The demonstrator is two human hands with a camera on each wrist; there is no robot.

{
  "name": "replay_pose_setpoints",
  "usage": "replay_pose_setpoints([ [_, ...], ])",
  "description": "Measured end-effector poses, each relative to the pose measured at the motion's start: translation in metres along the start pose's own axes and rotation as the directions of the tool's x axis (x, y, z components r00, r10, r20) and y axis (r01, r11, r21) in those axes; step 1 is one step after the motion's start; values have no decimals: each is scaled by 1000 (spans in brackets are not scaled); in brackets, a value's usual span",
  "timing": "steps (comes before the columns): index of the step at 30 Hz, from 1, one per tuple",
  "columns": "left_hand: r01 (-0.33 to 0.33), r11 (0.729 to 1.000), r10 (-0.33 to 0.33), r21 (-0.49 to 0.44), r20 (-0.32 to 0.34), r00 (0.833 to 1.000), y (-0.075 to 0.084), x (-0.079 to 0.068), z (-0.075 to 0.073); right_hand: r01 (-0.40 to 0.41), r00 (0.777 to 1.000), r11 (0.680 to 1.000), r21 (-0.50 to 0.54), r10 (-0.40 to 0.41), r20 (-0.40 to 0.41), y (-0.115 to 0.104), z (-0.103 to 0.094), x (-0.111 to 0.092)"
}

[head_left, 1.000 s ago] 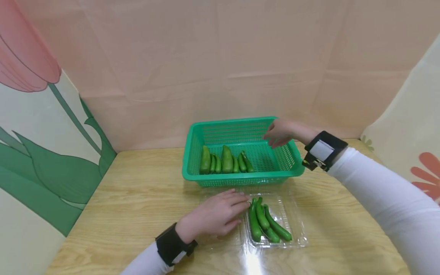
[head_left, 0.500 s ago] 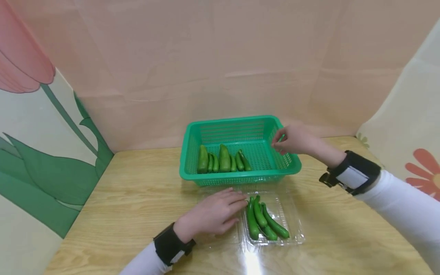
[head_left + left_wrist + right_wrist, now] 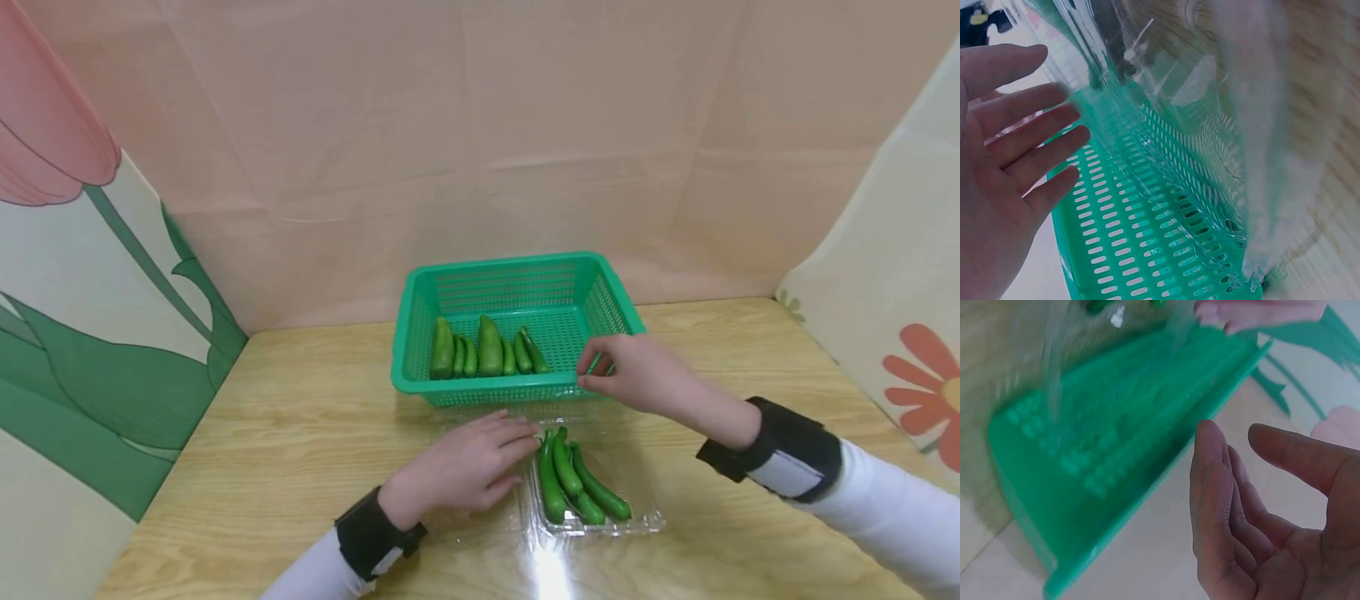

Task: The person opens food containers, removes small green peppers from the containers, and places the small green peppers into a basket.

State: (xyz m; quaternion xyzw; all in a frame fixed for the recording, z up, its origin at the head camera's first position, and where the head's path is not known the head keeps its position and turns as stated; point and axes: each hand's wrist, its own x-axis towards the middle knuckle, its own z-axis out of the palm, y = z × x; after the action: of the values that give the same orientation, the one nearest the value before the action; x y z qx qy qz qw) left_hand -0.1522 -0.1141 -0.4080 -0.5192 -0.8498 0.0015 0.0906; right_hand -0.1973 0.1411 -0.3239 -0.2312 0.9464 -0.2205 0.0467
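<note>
My left hand (image 3: 468, 467) lies palm down over the left half of a clear plastic clamshell box (image 3: 637, 500), fingertips beside slim, curved green vegetables (image 3: 566, 471) in its right half. In the left wrist view its fingers (image 3: 1035, 153) are straight and spread by the clear plastic. My right hand (image 3: 641, 375) hovers at the front right corner of a green plastic basket (image 3: 480, 387), holding nothing. The right wrist view shows its thumb and fingers (image 3: 1213, 506) apart. Several green, cucumber-like vegetables (image 3: 491, 346), thick and thin, stand along the basket's front wall.
The wooden table (image 3: 300, 417) ends at a pink backdrop (image 3: 337, 167). Printed panels with a tulip (image 3: 52, 117) and a red flower (image 3: 926, 379) flank it left and right.
From over the basket's right end, my right hand has come nearer along its right side to the front corner. My left hand and the vegetables stay where they were.
</note>
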Motion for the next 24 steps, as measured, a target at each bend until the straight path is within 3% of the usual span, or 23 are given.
replay_pose_setpoints([
  [14,-6,1000,6,2,-3,1000,-2,0,1,36,995,998,53,-41,93,-13,36,-16],
  [24,-2,1000,2,3,5,1000,-1,-1,0,13,984,999,-33,-7,177,-13,55,-20],
])
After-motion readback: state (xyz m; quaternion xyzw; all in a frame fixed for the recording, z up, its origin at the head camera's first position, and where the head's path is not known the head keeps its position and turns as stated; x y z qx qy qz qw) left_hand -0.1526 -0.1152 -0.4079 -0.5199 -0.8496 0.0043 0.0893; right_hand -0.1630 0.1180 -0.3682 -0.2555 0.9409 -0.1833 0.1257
